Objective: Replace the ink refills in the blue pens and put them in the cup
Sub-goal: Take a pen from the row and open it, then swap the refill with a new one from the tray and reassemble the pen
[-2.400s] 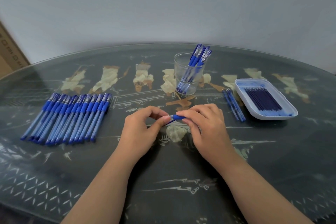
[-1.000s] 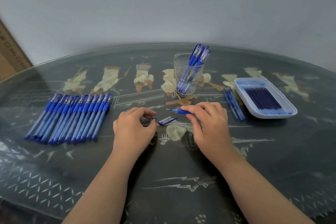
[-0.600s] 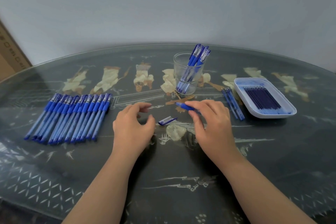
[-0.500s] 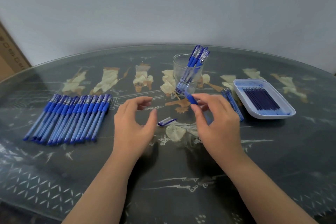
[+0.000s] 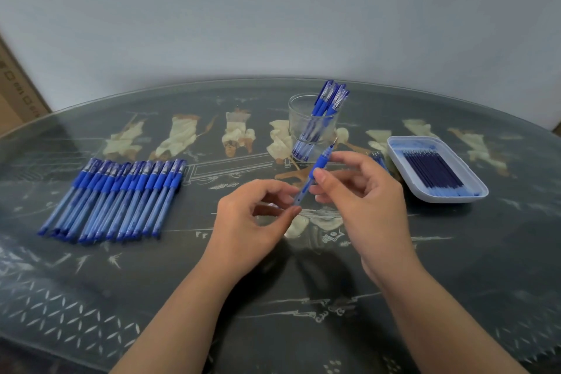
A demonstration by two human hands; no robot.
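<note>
My right hand (image 5: 370, 200) pinches an uncapped blue pen (image 5: 318, 164) at its rubber grip, holding it off the table with the tip pointing up and away. The pen's back end sits between the thumb and forefinger of my left hand (image 5: 249, 222). Just beyond stands the clear glass cup (image 5: 303, 118) with several capped blue pens (image 5: 331, 97) leaning in it. A row of several capped blue pens (image 5: 121, 197) lies at the left. At the right, a white tray (image 5: 403, 143) holds several dark blue refills (image 5: 431, 170). The pen's cap is hidden behind my left hand.
A few loose refills (image 5: 378, 159) lie between the cup and the tray, mostly behind my right hand. The dark glass-topped table (image 5: 303, 297) runs back to a grey wall. A cardboard box (image 5: 15, 100) stands at the far left.
The cap came off and was left on the table. My right hand lifted the uncapped pen and turned its tip upward, and my left hand rose to take its back end.
</note>
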